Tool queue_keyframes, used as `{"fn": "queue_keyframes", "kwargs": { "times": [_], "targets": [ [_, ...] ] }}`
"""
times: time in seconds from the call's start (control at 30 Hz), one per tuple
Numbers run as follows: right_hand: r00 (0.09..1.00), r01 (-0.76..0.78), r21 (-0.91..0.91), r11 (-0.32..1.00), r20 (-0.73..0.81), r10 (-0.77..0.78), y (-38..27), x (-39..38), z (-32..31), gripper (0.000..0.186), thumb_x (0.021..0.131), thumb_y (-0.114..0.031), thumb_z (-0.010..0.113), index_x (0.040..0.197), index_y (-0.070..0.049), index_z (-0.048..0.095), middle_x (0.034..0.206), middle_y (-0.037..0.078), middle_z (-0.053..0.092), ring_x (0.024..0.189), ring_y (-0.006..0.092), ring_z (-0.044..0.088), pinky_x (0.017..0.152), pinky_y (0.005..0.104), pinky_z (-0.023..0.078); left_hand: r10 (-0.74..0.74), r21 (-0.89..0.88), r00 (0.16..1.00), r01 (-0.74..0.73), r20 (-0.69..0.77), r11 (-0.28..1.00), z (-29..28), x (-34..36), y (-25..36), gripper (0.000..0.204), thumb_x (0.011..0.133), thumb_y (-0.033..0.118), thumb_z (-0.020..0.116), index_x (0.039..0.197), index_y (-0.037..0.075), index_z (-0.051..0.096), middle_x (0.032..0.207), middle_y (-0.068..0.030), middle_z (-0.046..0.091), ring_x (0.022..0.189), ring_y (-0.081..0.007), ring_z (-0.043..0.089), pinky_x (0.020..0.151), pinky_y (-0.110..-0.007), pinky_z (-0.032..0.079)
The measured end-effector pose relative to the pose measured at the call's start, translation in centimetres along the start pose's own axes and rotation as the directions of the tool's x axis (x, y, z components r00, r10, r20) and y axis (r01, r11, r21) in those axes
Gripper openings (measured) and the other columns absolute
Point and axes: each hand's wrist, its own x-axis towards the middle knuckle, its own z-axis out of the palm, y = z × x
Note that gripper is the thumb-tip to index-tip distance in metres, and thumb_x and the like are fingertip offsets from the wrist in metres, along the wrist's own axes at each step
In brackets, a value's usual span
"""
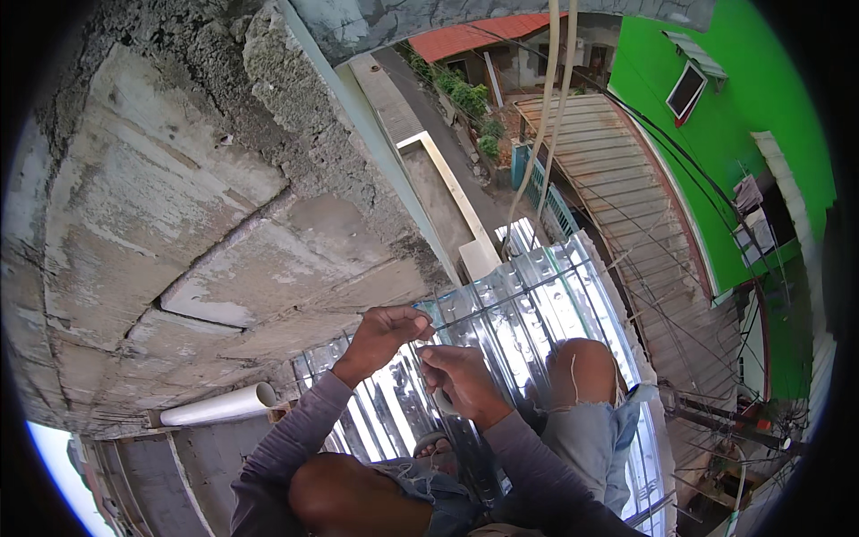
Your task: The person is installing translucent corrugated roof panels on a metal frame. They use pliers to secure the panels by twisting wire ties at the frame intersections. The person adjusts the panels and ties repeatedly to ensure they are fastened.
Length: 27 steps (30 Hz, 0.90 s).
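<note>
My left hand (383,338) is closed in a pinch, its thumb and fingertips pressed together. Just below and to its right, my right hand (463,380) is also pinched, its fingers curled inward. The fingertips almost meet; whatever they hold is too small to make out against the bright metal. Both hands are above a shiny corrugated metal sheet (528,327), on which my foot (433,445) rests between my bent knees. A thin dark steel bar (537,285) runs across the sheet's ribs, beyond my hands.
A rough concrete block wall (224,259) rises close on the left, with a white pipe (219,405) near its base. Past the sheet's right edge is a drop toward a rusty corrugated roof (617,161) and a green building (743,98). Pale hoses (543,116) hang ahead; dark cables cross the right.
</note>
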Motion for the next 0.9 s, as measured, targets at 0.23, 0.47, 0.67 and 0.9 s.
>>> {"fn": "queue_keyframes", "kwargs": {
  "times": [0.23,0.47,0.67,0.9],
  "targets": [
    [0.997,0.076,0.116,0.990,-0.031,-0.073,-6.4,-1.8,-0.1,0.032,0.102,-0.021,0.075,0.115,0.007,0.074,0.090,0.006,0.068,0.073,0.0110,0.061,0.068,0.0302,0.053,0.065,0.195,0.994,-0.081,0.088,0.978,4.5,5.2,5.9,0.029,0.106,0.024,0.070,0.116,-0.002,0.078,0.098,-0.0060,0.078,0.090,-0.0116,0.069,0.086,-0.030,0.057],
    [0.961,0.207,-0.228,0.951,-0.133,-0.241,-6.3,-1.2,-4.8,0.028,0.103,-0.020,0.073,0.100,0.007,0.078,0.077,0.006,0.067,0.065,0.0100,0.061,0.061,0.0287,0.052,0.028,0.140,0.997,-0.039,0.074,0.989,7.9,8.3,3.9,0.024,0.104,0.016,0.072,0.114,-0.005,0.077,0.095,-0.0084,0.077,0.089,-0.0133,0.070,0.085,-0.031,0.058],
    [0.949,0.172,-0.366,0.914,-0.188,-0.254,-3.8,1.3,-7.1,0.026,0.103,-0.017,0.072,0.088,0.004,0.076,0.067,0.002,0.063,0.058,0.0084,0.058,0.057,0.0277,0.048,-0.127,0.128,0.992,0.126,0.006,0.984,7.2,9.7,1.0,0.024,0.103,0.014,0.073,0.114,-0.007,0.077,0.095,-0.0094,0.077,0.089,-0.0138,0.070,0.084,-0.031,0.058],
    [0.940,0.120,-0.339,0.933,-0.264,-0.217,-1.9,2.5,-8.1,0.032,0.102,-0.022,0.074,0.081,0.002,0.072,0.063,0.000,0.061,0.052,0.0066,0.055,0.050,0.0274,0.045,-0.181,0.158,0.983,0.177,0.009,0.971,6.9,10.7,-1.8,0.030,0.103,0.024,0.071,0.104,-0.005,0.078,0.088,-0.0058,0.074,0.082,-0.0123,0.067,0.079,-0.031,0.056]
  ]
}}
